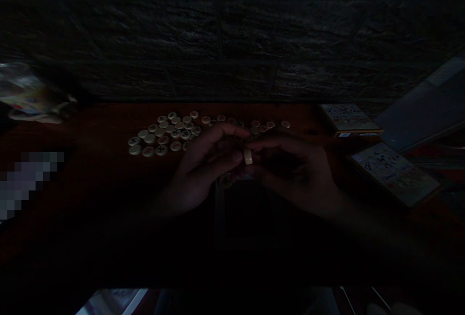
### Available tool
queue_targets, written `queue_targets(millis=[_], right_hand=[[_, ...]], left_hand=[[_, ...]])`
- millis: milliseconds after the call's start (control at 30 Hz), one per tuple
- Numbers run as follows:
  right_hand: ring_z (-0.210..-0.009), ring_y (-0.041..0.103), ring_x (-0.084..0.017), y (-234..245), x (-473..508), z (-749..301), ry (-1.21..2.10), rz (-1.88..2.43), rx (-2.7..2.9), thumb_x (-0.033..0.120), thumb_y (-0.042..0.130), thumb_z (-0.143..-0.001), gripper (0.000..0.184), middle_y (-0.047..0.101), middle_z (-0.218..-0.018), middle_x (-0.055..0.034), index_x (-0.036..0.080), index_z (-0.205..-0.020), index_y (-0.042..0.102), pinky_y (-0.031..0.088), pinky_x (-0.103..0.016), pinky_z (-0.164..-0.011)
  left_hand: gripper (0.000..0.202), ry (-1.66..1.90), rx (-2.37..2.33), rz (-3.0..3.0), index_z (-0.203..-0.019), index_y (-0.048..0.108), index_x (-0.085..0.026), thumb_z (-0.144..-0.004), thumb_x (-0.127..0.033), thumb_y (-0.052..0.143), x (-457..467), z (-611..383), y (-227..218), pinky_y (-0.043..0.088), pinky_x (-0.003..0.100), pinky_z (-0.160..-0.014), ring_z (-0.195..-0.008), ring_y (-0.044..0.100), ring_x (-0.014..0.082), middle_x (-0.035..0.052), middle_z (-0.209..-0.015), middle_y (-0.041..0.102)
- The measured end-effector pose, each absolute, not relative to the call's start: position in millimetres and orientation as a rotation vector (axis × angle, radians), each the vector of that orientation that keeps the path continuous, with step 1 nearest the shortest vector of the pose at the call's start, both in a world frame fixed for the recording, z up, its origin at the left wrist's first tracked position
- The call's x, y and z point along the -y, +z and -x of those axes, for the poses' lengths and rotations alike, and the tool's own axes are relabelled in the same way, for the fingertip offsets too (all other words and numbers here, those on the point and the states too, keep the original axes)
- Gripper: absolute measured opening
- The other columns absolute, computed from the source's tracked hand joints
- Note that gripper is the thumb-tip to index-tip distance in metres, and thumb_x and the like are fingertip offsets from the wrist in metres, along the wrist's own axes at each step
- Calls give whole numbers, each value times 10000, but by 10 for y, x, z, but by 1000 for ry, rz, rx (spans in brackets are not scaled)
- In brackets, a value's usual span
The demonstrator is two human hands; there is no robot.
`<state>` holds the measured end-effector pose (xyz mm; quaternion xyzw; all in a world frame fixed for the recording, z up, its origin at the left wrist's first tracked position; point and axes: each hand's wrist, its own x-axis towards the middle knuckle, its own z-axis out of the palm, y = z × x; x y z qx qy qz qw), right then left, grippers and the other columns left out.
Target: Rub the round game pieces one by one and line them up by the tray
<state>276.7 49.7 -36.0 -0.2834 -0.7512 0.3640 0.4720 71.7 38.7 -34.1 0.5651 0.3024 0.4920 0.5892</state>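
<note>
A cream disc-shaped game piece (248, 156), probably a Chinese chess piece, stands edge-on between my left hand (201, 169) and my right hand (294, 174). The thumb of my left hand and the fingers of my right press on its sides. Behind my hands lies a loose group of several similar round pieces (163, 133) with dark and red characters, spread across the dark red table (90, 135). One more piece (225, 180) lies just below my fingers, partly hidden by them.
Two flat illustrated boxes (348, 118) (394, 174) lie at the right end of the table, beside a grey slab-like object (425, 106). A dark textured wall (232, 34) rises behind the table. A crumpled clear package (29, 94) sits at the far left.
</note>
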Motion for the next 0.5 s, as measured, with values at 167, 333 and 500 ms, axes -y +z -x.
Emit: queue_targets(millis=[167,333,500], right_hand=[[-890,722,-181,-316,-502,-2776,814,692,1907,225,829,-840,284,743,-1012,-55,204,-1102,720,589,-311,-773],[-899,716,-185,-324,-508,-2788,767,684,1947,242,838,-837,307,740,-1045,-60,214,-1119,720,583,-312,-782],[-923,716,-190,-331,-500,-2789,748,679,1946,253,839,-841,335,746,-1098,-59,242,-1161,740,586,-329,-815]], left_hand=[[302,1107,-736,-1344,-1181,656,-233,-912,-305,772,-355,-729,-320,619,250,-662,-849,762,200,62,-995,767],[313,1083,-753,-1373,-1233,653,-253,-938,-306,744,-353,-719,-338,613,251,-696,-929,761,219,70,-1072,758],[310,1085,-716,-1327,-1242,649,-279,-944,-294,733,-374,-717,-347,593,240,-634,-827,749,195,51,-1017,759]])
